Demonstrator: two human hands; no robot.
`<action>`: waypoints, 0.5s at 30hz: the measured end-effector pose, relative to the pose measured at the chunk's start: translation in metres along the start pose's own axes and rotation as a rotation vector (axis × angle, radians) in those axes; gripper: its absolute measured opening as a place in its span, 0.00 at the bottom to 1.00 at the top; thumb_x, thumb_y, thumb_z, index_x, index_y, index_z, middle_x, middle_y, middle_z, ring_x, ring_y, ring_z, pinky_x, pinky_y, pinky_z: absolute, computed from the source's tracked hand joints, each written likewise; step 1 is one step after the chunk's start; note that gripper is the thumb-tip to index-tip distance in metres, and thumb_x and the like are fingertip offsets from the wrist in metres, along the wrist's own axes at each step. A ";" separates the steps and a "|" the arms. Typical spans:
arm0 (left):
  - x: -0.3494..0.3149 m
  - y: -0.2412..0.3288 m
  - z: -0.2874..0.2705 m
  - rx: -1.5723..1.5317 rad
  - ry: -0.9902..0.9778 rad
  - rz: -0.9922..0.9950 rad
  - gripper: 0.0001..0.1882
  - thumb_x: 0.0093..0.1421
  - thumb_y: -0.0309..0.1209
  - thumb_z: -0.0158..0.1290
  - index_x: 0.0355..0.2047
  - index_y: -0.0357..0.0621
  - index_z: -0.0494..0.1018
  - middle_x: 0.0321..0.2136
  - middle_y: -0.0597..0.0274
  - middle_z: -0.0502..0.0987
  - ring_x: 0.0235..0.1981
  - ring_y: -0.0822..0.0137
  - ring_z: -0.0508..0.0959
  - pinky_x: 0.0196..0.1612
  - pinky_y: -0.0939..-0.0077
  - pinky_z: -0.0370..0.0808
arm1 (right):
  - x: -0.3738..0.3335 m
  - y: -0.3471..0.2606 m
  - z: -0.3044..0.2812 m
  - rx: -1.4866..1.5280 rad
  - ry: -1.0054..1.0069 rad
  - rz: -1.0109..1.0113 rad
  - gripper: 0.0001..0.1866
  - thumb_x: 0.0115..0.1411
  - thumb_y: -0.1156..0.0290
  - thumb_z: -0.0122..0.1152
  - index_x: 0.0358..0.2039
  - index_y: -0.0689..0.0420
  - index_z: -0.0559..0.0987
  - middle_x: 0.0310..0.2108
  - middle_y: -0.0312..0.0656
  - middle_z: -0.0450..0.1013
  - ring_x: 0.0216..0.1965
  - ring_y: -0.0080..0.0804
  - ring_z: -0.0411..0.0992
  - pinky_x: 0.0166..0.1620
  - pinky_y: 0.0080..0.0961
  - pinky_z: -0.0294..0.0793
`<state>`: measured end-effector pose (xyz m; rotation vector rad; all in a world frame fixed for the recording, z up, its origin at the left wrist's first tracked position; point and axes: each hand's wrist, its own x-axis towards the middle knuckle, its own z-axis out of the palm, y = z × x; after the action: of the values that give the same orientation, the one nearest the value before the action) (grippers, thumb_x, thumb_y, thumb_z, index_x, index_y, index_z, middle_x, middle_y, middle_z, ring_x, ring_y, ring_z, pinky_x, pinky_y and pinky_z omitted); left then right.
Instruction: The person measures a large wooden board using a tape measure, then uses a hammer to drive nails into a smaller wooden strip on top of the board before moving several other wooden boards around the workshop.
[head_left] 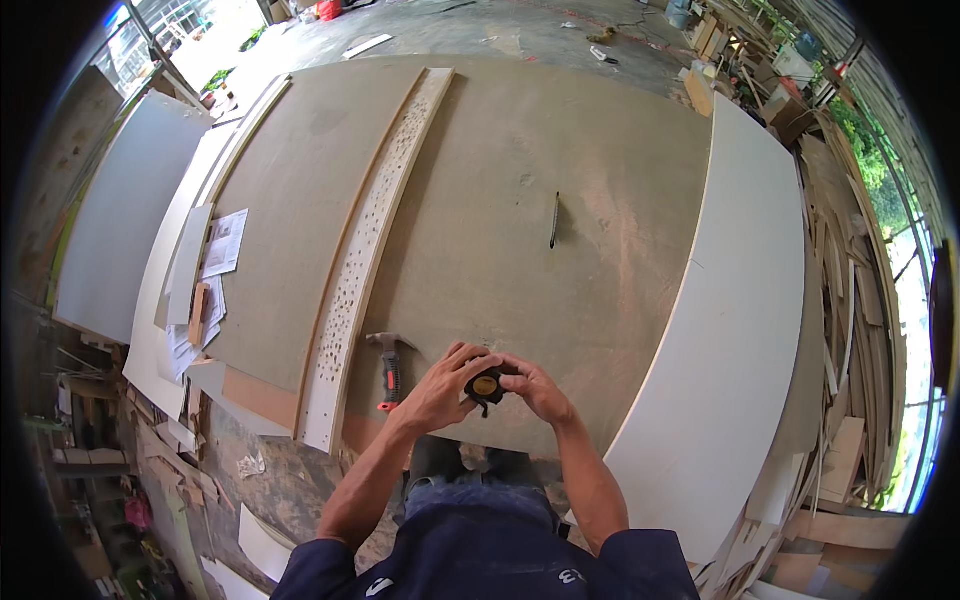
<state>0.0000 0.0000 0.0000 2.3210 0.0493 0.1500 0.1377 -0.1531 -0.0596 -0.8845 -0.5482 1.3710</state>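
Observation:
Near the front edge of the brown work table, both my hands are closed around a black tape measure with a yellow round centre. My left hand grips it from the left, fingers over its top. From the other side my right hand pinches it between thumb and fingers. A short strap hangs below the case. Just left of my left hand lies a claw hammer with a black and red handle, its head pointing away from me. Farther off, a thin dark pen-like tool rests on the table.
A long white board full of holes runs front to back on the left, a wooden strip along it. A white panel covers the right side. Papers lie at the left edge. Scrap wood is piled at far right.

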 end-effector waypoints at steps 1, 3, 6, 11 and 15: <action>-0.001 0.001 -0.002 0.000 0.017 -0.001 0.40 0.37 0.19 0.63 0.55 0.46 0.66 0.51 0.55 0.67 0.53 0.56 0.67 0.52 0.63 0.69 | 0.004 0.002 0.001 -0.080 -0.015 0.008 0.30 0.60 0.63 0.60 0.59 0.62 0.64 0.47 0.40 0.71 0.44 0.24 0.70 0.49 0.21 0.70; 0.002 0.005 0.007 -0.099 0.111 -0.053 0.39 0.36 0.18 0.62 0.54 0.45 0.66 0.51 0.54 0.68 0.51 0.56 0.68 0.51 0.63 0.69 | 0.000 0.000 -0.005 -0.202 0.028 0.020 0.25 0.59 0.68 0.59 0.55 0.63 0.67 0.42 0.39 0.74 0.39 0.24 0.73 0.45 0.20 0.73; 0.014 0.009 0.024 -0.262 0.354 -0.200 0.36 0.37 0.16 0.57 0.52 0.43 0.68 0.49 0.53 0.68 0.49 0.57 0.70 0.48 0.65 0.70 | -0.014 -0.012 -0.020 -0.132 0.278 0.022 0.16 0.58 0.73 0.58 0.45 0.67 0.72 0.37 0.41 0.74 0.38 0.30 0.75 0.43 0.23 0.76; 0.017 0.005 0.020 -0.175 0.514 -0.245 0.33 0.38 0.18 0.51 0.51 0.42 0.68 0.49 0.52 0.69 0.49 0.58 0.71 0.46 0.67 0.70 | -0.027 -0.002 -0.021 0.548 0.726 -0.219 0.08 0.58 0.74 0.57 0.34 0.66 0.73 0.33 0.44 0.73 0.38 0.39 0.76 0.43 0.32 0.79; 0.030 0.036 0.057 -0.153 0.285 -0.110 0.28 0.46 0.31 0.63 0.49 0.41 0.69 0.45 0.51 0.71 0.45 0.52 0.73 0.46 0.62 0.71 | -0.037 0.010 -0.005 0.632 0.964 -0.180 0.12 0.60 0.64 0.56 0.37 0.60 0.74 0.34 0.41 0.74 0.36 0.32 0.76 0.42 0.25 0.76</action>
<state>0.0364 -0.0639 -0.0098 2.1238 0.2974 0.4138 0.1297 -0.1910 -0.0642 -0.8192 0.5153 0.7305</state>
